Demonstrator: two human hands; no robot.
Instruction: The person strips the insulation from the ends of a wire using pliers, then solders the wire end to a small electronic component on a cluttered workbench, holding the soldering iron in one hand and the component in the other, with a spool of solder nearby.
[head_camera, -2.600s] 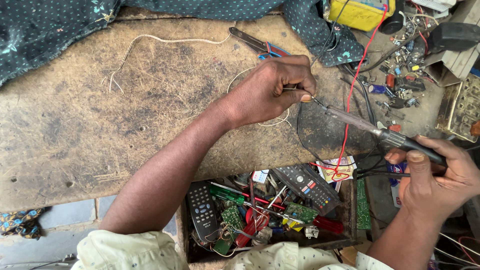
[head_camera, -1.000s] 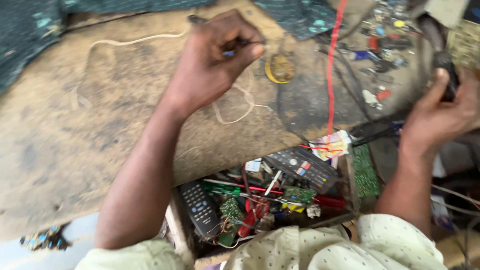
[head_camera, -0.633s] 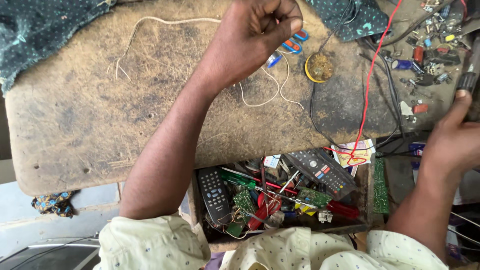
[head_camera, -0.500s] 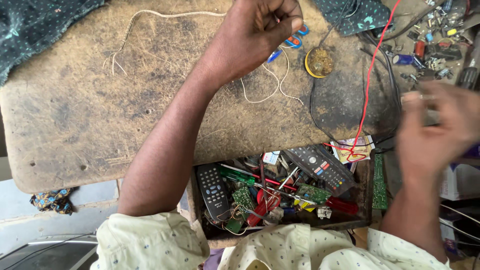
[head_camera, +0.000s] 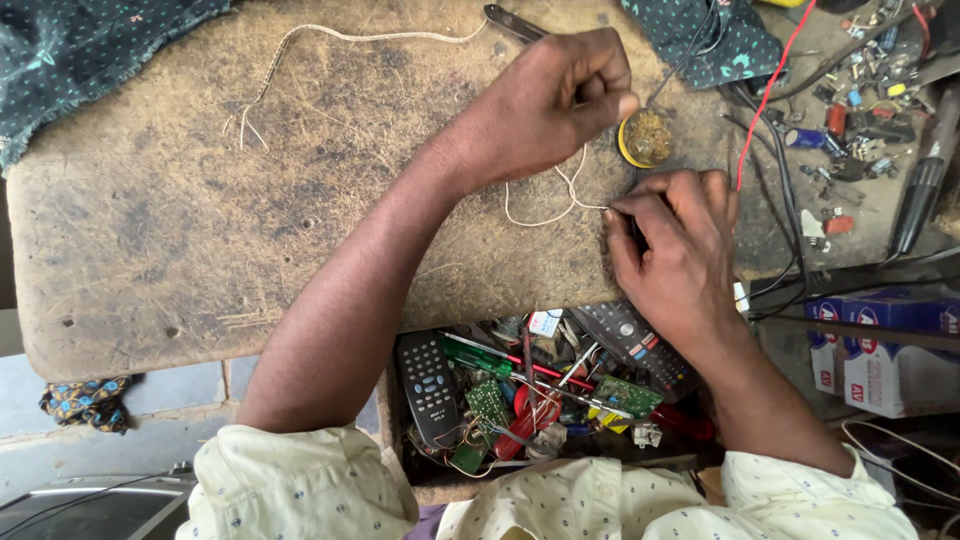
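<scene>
Hidden: my sleeves (head_camera: 300, 480) are cut off at the bottom edge, and my right wrist covers part of the open drawer (head_camera: 540, 400), so I cannot read its far corner.
Drawer: nearest to me, packed with a dark remote control (head_camera: 428, 375), green circuit boards (head_camera: 625, 397) and loose tools, tangled too tightly to sort out.
Hard to make out: the wire end at my right fingertips is too thin to see clearly.
White wire (head_camera: 545, 210): thin, pale, looped in a curl on the worn brown bench (head_camera: 200, 220), lying between my two hands.
Right hand (head_camera: 675, 250): fingers pinched closed on one end of the white wire, palm down on the bench edge.
Left hand (head_camera: 550, 105): curled into a closed fist, thumb and fingers pinching a thin metal probe (head_camera: 672, 78) whose tip reaches the small yellow tin (head_camera: 647, 138).
Tin: round, filled with brownish paste, just beyond my right hand.
Far right: scattered small components (head_camera: 850, 110), a red lead (head_camera: 770, 80), blurred.
</scene>
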